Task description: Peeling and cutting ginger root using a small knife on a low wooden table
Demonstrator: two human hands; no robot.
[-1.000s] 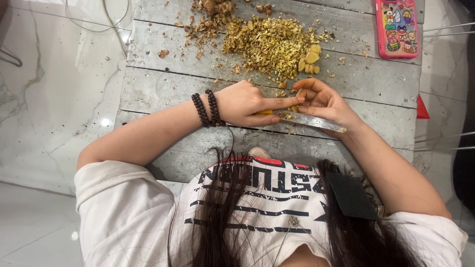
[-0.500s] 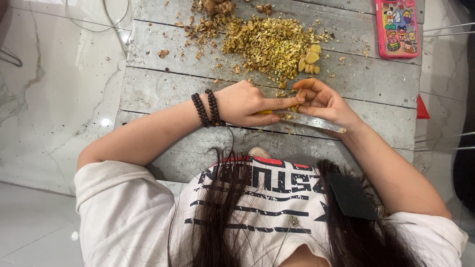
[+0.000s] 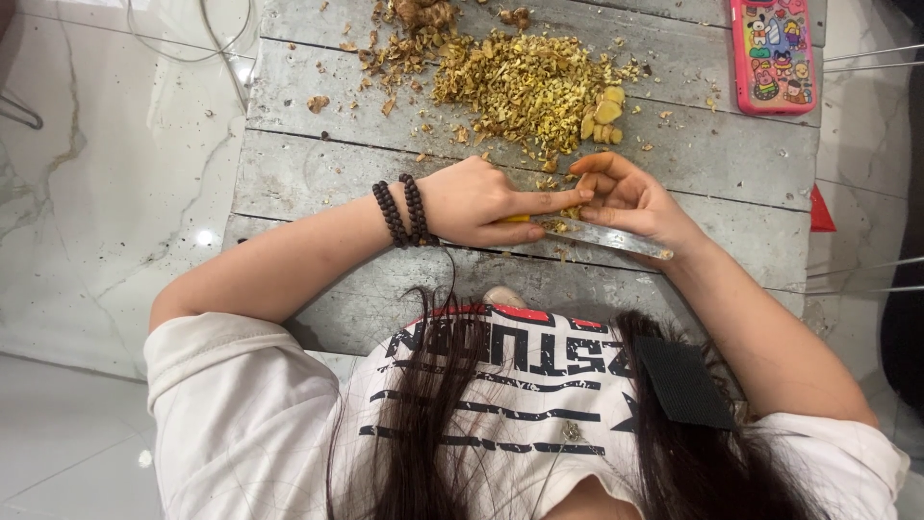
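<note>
Grey plank table (image 3: 318, 183), weathered, over pale marble floor (image 3: 96, 193).

Item: knife (image 3: 606, 236), yellow handle. It lies at the table's near edge. Its long axis runs across the planks, and the blade points towards the person's right.
- Left hand (image 3: 481, 202): closed round the handle, forefinger laid along the blade's back. Dark bead bracelets (image 3: 404, 212) on the wrist.
- Right hand (image 3: 630, 197): fingers pinched on a small yellow piece (image 3: 572, 210), mostly hidden, touching the blade.
- Step, as judged: mid-cut. The next cut calls for fingertips kept clear of the edge.
- Beyond the knife: heap of chopped bits (image 3: 525, 87), yellow slices (image 3: 602, 114) beside it.
- Far right corner: pink phone (image 3: 770, 53).
</note>
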